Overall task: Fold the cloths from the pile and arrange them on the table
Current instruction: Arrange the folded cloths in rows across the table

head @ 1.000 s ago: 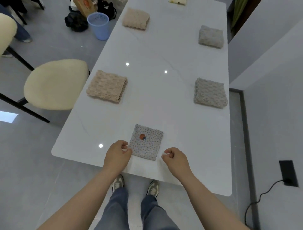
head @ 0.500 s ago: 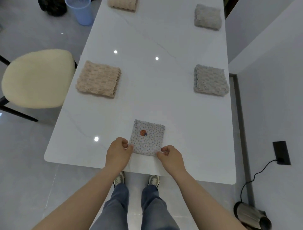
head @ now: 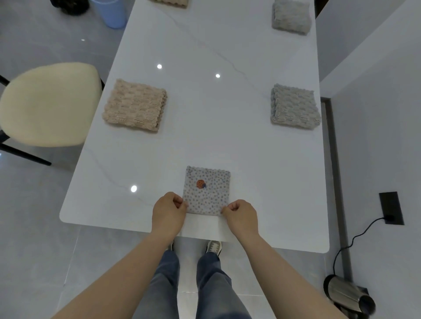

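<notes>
A small grey dotted cloth (head: 207, 191) with an orange patch lies folded square near the front edge of the white table (head: 205, 141). My left hand (head: 168, 210) pinches its near left corner. My right hand (head: 241, 216) pinches its near right corner. A folded beige cloth (head: 135, 104) lies on the left side of the table. On the right side rests a folded grey cloth (head: 293, 107). Farther back sit a second grey cloth (head: 291, 17) and the edge of another beige cloth (head: 170, 2).
A cream chair (head: 47, 104) stands at the table's left. A blue bin (head: 111, 11) is on the floor at the back left. A metal kettle (head: 348, 296) and a cable (head: 355, 236) lie on the floor at the right, beside a white wall (head: 376, 68).
My right hand moved in from beside the dotted cloth and took its near right corner. The view tipped downward, so the far cloths slid toward the top edge.
</notes>
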